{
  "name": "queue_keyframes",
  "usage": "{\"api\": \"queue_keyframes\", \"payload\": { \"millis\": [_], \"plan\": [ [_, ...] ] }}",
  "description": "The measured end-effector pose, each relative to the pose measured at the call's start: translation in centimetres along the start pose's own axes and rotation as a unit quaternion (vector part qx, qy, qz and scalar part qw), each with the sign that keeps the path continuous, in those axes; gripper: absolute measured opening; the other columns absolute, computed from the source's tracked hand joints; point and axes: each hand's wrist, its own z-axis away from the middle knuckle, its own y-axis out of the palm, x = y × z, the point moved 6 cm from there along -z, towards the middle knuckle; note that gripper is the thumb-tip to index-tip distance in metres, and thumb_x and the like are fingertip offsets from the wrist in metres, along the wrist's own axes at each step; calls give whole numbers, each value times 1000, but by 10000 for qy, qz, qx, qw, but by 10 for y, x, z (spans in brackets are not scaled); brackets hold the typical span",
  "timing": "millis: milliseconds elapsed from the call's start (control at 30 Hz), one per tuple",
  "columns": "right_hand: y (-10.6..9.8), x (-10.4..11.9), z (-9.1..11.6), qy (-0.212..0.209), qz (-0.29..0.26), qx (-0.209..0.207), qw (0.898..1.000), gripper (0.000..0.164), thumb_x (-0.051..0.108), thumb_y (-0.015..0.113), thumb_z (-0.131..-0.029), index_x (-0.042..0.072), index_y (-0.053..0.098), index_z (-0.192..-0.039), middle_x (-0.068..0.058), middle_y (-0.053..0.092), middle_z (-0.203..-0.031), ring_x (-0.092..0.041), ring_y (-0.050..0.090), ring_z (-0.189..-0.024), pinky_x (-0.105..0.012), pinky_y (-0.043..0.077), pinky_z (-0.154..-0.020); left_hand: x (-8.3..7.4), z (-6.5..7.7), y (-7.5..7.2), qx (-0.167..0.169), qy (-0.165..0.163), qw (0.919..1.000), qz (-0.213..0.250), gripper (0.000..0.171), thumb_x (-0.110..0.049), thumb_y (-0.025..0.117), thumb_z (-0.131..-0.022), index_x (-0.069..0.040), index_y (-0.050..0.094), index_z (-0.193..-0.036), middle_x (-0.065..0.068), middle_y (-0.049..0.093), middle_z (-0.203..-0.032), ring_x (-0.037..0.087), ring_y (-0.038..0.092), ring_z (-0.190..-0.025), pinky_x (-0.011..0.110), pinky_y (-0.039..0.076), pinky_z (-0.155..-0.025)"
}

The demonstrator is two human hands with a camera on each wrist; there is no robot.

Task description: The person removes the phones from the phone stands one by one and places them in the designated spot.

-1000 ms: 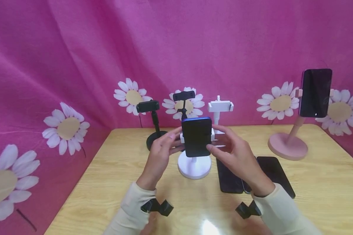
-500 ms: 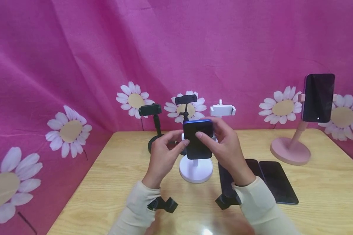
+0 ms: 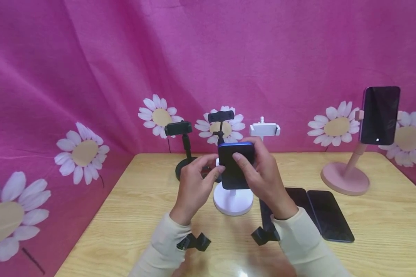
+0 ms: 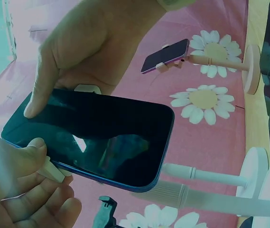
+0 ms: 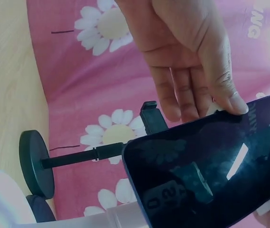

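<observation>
A phone (image 3: 230,179) with a dark screen and blue edge stands upright in the clamp of a white phone stand (image 3: 233,207). My left hand (image 3: 195,186) pinches its left side, the thumb at the screen's edge. In the left wrist view, a white clamp arm (image 4: 52,171) shows between that thumb and the fingers. My right hand (image 3: 267,182) holds the phone from the right, thumb laid across the screen and fingers behind. The right wrist view shows the phone (image 5: 196,166) at a slant, with the left thumb on its rim; most of the right hand is out of that view.
Behind stand two black phone stands (image 3: 178,129) (image 3: 221,116) and another white stand (image 3: 264,129). A pink stand (image 3: 344,179) at right bears a phone (image 3: 380,115). Several dark phones (image 3: 331,216) lie on the wooden table (image 3: 124,215), partly under my right arm. A pink daisy cloth (image 3: 280,57) hangs behind.
My right hand has shifted left, its thumb moving from the phone's right edge onto the screen. My left thumb has come round to the front edge. Over the last half second both hands barely move.
</observation>
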Motion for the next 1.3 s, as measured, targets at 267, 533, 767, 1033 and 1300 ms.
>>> {"api": "queue_keyframes", "payload": {
  "millis": [267, 533, 767, 1033, 1300],
  "plan": [
    [-5, -3, 0, 59, -125, -121, 9998, 28, -2, 59, -93, -3, 52, -120, -13, 63, -104, -23, 67, -92, -35, 57, -77, -3, 0, -1, -53, 174, 9998, -114, 31, -18, 75, -84, -13, 70, -114, -2, 69, -91, 8, 65, -82, 27, 55, -77],
    [-12, 0, -2, -51, -186, -143, 9997, 30, -7, 61, -90, -2, 55, -119, -14, 65, -102, -23, 68, -88, -32, 57, -77, -9, -1, -8, 13, 313, 9989, -358, 30, -15, 75, -84, -13, 71, -113, -3, 71, -93, 6, 64, -81, 26, 55, -77],
    [-14, -1, -3, -10, -172, -2, 9999, 29, -7, 60, -90, 0, 58, -118, -15, 67, -99, -21, 67, -83, -31, 57, -76, -5, 0, -13, -105, 224, 9986, -465, 29, -13, 77, -82, -10, 72, -110, -2, 72, -94, 10, 65, -81, 32, 56, -75],
    [-19, -4, -3, 196, -344, 297, 9988, 28, -6, 60, -90, 2, 58, -116, -11, 64, -95, -22, 65, -81, -33, 57, -76, -3, 1, -11, -101, 86, 9988, -478, 28, -14, 76, -84, -12, 72, -111, -2, 72, -97, 9, 65, -83, 25, 55, -75],
    [-18, -3, -4, 187, -895, 499, 9946, 24, -9, 57, -90, -1, 56, -113, -13, 60, -91, -23, 65, -80, -34, 57, -78, -6, 1, -11, -123, 86, 9989, -442, 29, -14, 76, -83, -13, 72, -112, -3, 72, -97, 9, 65, -84, 27, 55, -76]
  ]
}}
